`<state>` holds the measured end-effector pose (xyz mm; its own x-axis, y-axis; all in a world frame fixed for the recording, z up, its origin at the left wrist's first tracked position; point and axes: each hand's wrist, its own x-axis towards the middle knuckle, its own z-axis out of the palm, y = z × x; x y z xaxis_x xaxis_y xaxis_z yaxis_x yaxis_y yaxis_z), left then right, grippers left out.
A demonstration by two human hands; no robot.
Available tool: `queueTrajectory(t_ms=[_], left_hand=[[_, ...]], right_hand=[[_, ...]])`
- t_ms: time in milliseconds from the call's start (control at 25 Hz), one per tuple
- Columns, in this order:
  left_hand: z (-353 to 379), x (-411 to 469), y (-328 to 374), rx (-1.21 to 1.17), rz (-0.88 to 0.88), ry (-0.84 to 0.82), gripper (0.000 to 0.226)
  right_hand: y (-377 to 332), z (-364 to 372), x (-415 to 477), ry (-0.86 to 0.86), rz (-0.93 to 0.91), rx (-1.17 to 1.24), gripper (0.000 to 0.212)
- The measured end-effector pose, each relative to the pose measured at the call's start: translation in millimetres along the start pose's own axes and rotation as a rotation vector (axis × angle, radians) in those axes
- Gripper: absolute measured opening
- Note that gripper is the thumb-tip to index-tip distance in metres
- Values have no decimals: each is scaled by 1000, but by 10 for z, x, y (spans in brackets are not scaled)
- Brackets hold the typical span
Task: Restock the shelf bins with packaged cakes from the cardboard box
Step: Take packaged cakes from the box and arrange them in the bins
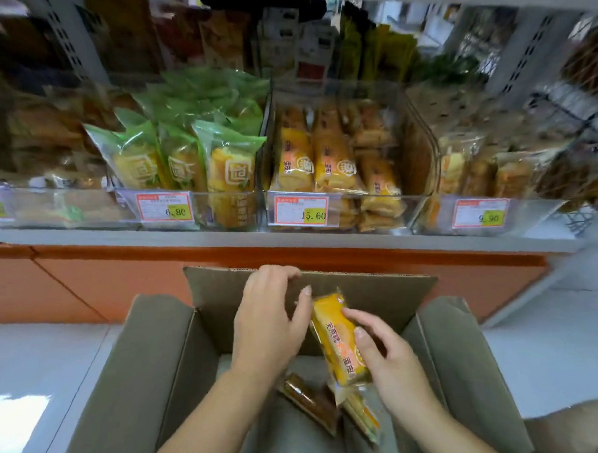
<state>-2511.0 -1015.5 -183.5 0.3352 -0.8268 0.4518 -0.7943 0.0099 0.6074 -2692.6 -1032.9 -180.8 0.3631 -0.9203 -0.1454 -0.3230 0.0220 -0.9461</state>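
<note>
An open cardboard box (153, 363) sits on the floor below the shelf. Over it, my right hand (389, 362) grips an orange-wrapped cake pack (337, 341), held upright and tilted. My left hand (267, 320) is beside the pack, its thumb touching the upper edge, fingers curled near the box's back flap. Two more packs lie in the box: a brown one (308, 402) and an orange one (362, 415). On the shelf, a clear bin (344, 203) tagged 15.60 holds matching orange packs (329, 160).
A bin of green-wrapped cakes (181, 156) tagged 6.80 stands left of the orange bin. Another clear bin (478, 215) tagged 9.90 is to the right. An orange panel (121, 278) runs under the grey shelf edge. Hanging snack bags fill the shelf above.
</note>
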Motion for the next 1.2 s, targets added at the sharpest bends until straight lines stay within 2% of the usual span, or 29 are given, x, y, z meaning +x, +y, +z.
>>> queueTrajectory(t_ms=[80, 120, 280, 360, 440, 520, 560, 640, 680, 720, 800, 840, 880, 920, 960, 1080, 1120, 1200], left_hand=[[-106, 204, 109, 88, 188, 138, 34], [-137, 317, 133, 141, 239, 153, 41], [-153, 674, 133, 417, 278, 33, 59], [-128, 794, 89, 489, 246, -13, 64], [-68, 850, 22, 539, 216, -40, 68], [-12, 860, -17, 558, 209, -52, 74], [4, 856, -20, 552, 203, -60, 79], [17, 845, -14, 525, 201, -35, 83], [6, 835, -8, 499, 215, -5, 80], [-19, 802, -1, 439, 231, 24, 73], [-86, 692, 1, 245, 302, 120, 53], [-88, 592, -22, 171, 363, 139, 42], [-67, 479, -68, 148, 412, 95, 35], [11, 300, -170, 177, 425, -26, 32], [108, 111, -288, 228, 401, -203, 32], [375, -509, -719, 324, 208, -838, 43], [438, -696, -848, 369, 159, -1024, 50], [532, -935, -1027, 483, 59, -1241, 58]], right_hand=[[-373, -150, -50, 50, -101, -10, 29], [-573, -232, 1, 102, -158, -26, 28], [-1255, -505, 601, 364, -410, -137, 26], [-1483, -613, 1055, 463, -481, -306, 32], [-1473, -692, 1494, 466, -408, -606, 38], [-1311, -687, 1714, 340, -271, -860, 46], [-1230, -668, 1749, 287, -228, -903, 48], [-1147, -648, 1745, 273, -239, -910, 50], [-1153, -649, 1694, 327, -295, -891, 50], [-1150, -641, 1594, 426, -395, -838, 48], [-1075, -550, 1295, 609, -708, -608, 37], [-924, -461, 1110, 617, -817, -529, 31], [-704, -351, 942, 551, -843, -514, 26], [-399, -223, 799, 409, -771, -572, 24], [-40, -95, 728, 218, -624, -700, 24], [1112, 89, 729, -387, 86, -1049, 43], [1424, 101, 734, -496, 268, -1062, 49], [1818, 108, 701, -515, 499, -977, 51]])
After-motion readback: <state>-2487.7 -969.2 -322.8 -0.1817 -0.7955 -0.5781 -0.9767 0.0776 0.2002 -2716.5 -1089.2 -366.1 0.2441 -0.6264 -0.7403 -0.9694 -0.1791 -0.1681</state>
